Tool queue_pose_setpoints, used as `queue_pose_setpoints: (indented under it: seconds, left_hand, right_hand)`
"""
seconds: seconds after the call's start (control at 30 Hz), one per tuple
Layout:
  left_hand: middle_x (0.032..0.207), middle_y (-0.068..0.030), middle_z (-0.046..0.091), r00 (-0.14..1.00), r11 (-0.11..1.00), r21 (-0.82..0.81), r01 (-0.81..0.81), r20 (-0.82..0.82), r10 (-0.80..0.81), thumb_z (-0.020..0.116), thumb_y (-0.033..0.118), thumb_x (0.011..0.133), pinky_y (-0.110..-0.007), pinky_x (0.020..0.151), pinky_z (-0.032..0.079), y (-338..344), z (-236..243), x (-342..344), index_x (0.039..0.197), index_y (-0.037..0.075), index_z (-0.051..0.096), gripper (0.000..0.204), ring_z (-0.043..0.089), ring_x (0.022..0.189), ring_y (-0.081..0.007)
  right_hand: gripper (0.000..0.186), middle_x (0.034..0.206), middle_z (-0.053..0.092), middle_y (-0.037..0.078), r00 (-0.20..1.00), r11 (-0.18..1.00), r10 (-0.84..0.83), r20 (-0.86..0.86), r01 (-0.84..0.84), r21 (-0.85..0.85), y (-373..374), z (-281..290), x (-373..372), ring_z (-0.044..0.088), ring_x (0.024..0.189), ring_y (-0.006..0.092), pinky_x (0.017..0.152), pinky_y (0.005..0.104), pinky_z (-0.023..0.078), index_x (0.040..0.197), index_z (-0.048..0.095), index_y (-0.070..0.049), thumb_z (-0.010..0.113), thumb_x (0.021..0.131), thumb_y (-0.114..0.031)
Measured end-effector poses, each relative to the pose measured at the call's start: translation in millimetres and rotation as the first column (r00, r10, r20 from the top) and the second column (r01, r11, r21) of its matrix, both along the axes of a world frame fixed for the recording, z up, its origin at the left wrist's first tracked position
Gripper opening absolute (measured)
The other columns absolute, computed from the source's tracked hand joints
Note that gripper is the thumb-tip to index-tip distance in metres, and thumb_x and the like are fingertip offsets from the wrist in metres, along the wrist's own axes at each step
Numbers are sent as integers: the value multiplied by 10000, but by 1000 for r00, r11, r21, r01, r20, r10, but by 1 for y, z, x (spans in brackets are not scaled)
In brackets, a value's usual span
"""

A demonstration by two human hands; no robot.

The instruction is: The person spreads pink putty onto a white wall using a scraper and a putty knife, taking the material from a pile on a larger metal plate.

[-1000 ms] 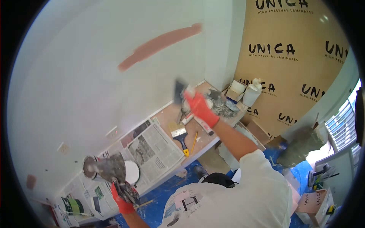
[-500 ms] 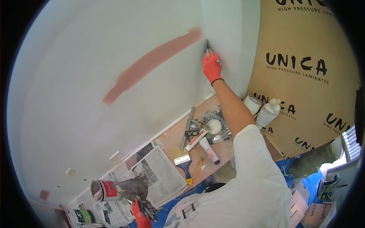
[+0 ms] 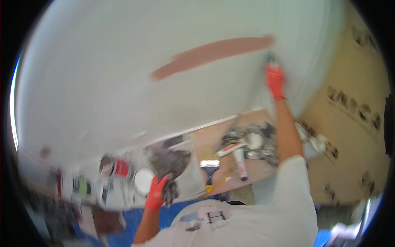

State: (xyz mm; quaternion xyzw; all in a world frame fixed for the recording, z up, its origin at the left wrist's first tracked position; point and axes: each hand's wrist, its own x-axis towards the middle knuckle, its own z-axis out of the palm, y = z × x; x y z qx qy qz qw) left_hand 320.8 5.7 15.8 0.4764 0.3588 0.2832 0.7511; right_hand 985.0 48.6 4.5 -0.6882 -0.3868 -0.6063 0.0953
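- Scraper (image 3: pixel 270 59) stands against the white wall (image 3: pixel 103 74), at the pink stripe's (image 3: pixel 212 55) right end, gripped from below by the raised right hand (image 3: pixel 275 80).
- Left hand (image 3: pixel 157 192) clasps a messy board (image 3: pixel 166 162) low down.

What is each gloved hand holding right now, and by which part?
Right hand: a dark tool against the wall, held low; blurred. Left hand: grips a dirty rag by its lower edge.

The person's right hand (image 3: pixel 275 79), in an orange glove, presses a small dark tool (image 3: pixel 270 59) against the pale wall (image 3: pixel 123 74) at the end of a long reddish-brown streak (image 3: pixel 212 55). The orange-gloved left hand (image 3: pixel 156 192) grips a dark, smeared flat board (image 3: pixel 168 162) above newspaper sheets (image 3: pixel 191 183) on the floor.
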Motion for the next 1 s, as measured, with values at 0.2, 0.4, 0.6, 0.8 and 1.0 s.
queue_pose_setpoints:
  seconds: [0.2,0.4,0.6,0.8,1.0]
  left_hand:
    - [794,-79,635,986,952,302,-52,-136,97,579,250,973,-275,616,469,-31,0,-65,989,-6,595,257,578,675,-124]
    - [697,-59,604,946,953,217,-213,-197,257,609,232,957,-309,511,495,-58,-36,-163,1101,13,560,266,581,562,-123]
    - [640,-109,583,815,855,-103,-509,262,517,543,377,981,-362,460,498,-118,-23,-295,897,38,577,351,592,504,-205]
    - [616,-104,592,919,923,-11,-386,85,385,585,390,952,-357,441,491,-188,-48,-374,848,41,616,366,597,472,-215]
    - [628,-78,609,725,734,-206,-647,134,676,613,343,952,-336,413,471,-224,-25,-492,891,29,633,321,580,454,-177]
  right_hand:
    - [508,1374,517,230,-306,261,526,-793,-830,493,-67,-23,-282,521,1252,324,1058,427,400,1413,472,7,469,905,-20]
    - [521,1368,508,253,141,160,587,-797,-985,-57,-79,-116,-462,517,1232,410,1015,448,428,1388,495,-36,574,874,-56]
    - [293,979,708,156,-379,-52,-190,-906,-917,395,-69,3,-653,674,843,302,820,373,532,1150,641,10,628,945,-199]
    - [437,1205,628,190,-443,-593,362,-820,-789,164,-10,-22,-821,605,1099,350,939,403,489,1328,533,-21,610,937,-202]
    - [569,1234,625,195,-73,-629,-436,-897,-689,361,-35,-48,-948,632,908,382,831,358,484,1410,448,-15,651,910,-194]
